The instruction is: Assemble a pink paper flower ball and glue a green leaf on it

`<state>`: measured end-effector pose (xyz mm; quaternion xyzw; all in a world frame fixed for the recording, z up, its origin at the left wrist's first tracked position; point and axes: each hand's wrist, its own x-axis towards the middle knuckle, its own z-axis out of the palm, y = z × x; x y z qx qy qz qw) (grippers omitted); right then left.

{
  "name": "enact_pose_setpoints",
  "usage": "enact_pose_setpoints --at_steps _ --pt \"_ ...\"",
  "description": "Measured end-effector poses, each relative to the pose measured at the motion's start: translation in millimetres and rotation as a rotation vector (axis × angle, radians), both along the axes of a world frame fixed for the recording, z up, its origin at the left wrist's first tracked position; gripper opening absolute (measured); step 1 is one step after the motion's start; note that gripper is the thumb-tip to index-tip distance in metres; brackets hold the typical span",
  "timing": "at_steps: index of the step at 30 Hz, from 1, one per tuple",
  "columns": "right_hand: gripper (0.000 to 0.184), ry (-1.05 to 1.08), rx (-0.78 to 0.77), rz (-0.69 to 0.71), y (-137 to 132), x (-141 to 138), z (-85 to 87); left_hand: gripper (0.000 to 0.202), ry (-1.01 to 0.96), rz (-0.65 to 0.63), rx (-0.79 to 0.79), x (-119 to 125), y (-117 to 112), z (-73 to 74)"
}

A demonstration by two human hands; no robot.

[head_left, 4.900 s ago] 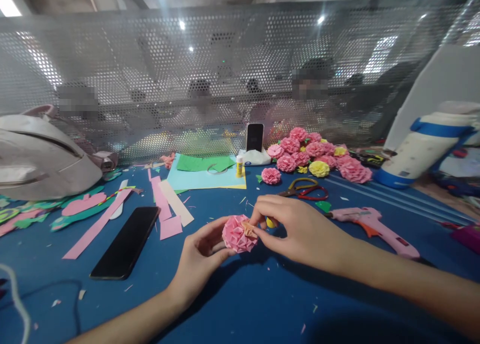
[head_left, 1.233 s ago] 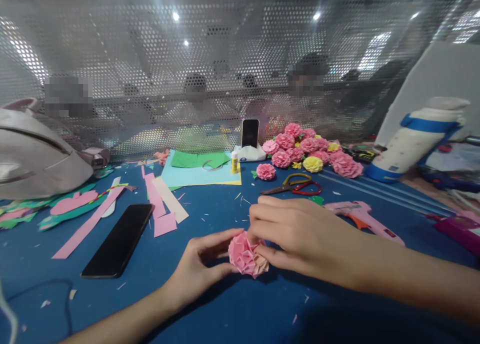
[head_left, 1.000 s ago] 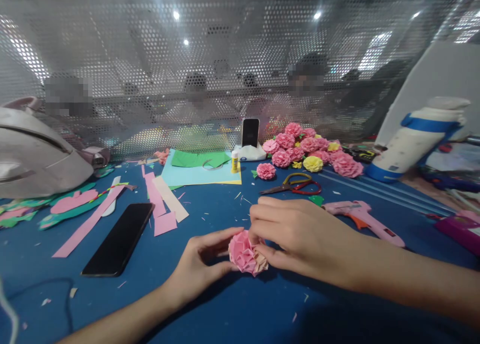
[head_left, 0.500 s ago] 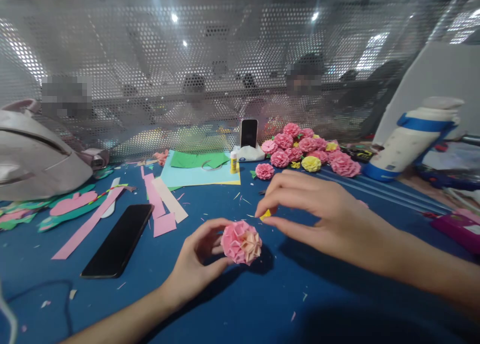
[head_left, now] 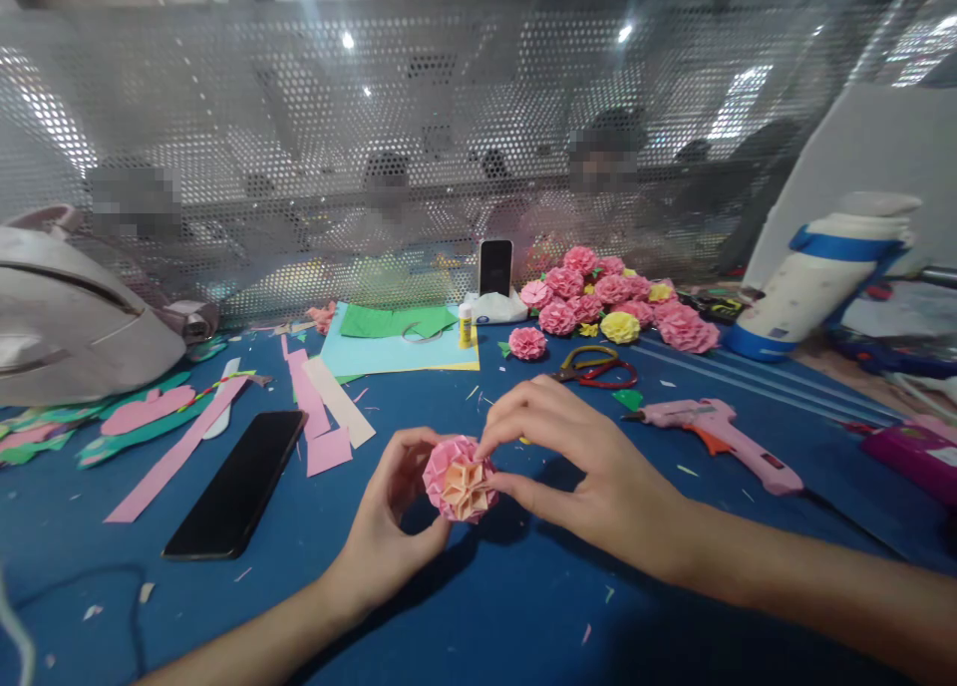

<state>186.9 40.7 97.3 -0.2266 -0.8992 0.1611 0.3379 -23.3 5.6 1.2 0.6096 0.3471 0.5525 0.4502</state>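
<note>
Two hands now meet at one folded paper ball (head_left: 441, 467), near the middle of the frame, where half a second ago only the left hand (head_left: 380, 524) had it. The right hand (head_left: 598, 472) was apart then, to the right of the ball; it has come back so that its thumb and index fingertip touch the ball's right edge. The ball has turned too: its peach patch (head_left: 465, 489), which sat on the right side, now faces the camera, with pink folds around it.

The left hand's grip is curled around the ball's left side, fingers behind and thumb below, holding it just above the bench (head_left: 523, 626). The right hand's grip is narrow; whether it pinches a fold or merely presses on the edge, I cannot tell. Bringing the peach folds round to the front probably puts them in easy reach, so the step in hand looks like adjusting or shaping that part while the left hand steadies the rest.

With the right hand moved in, the scissors (head_left: 574, 374) and pink glue gun (head_left: 722, 429), right of centre, show again, and the yellow piece (head_left: 524, 441) behind the fingers is almost hidden.
</note>
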Motion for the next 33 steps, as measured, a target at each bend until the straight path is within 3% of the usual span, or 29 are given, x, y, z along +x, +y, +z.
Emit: enact_pose_setpoints --at_steps 3,6,14,29,33 --pt "0.011 -0.051 0.195 -0.024 1.8 -1.4 3.9 0.051 0.018 0.051 0.047 0.1 -1.1 -0.2" --pt "0.006 -0.112 0.282 -0.053 1.2 -3.2 6.4 0.051 0.034 0.093 0.114 0.2 -3.0 0.4" --pt "0.008 -0.146 0.288 -0.067 -3.5 -7.8 5.5 0.055 0.109 0.176 0.230 -1.1 -5.3 -1.8" --pt "0.012 -0.101 0.290 -0.031 -1.3 -7.2 0.2 0.058 0.128 0.118 0.291 -0.8 -5.0 -3.5" --pt "0.014 -0.081 0.285 -0.042 0.7 -8.0 -2.0 0.058 0.137 0.097 0.243 -0.5 -4.5 -2.6"
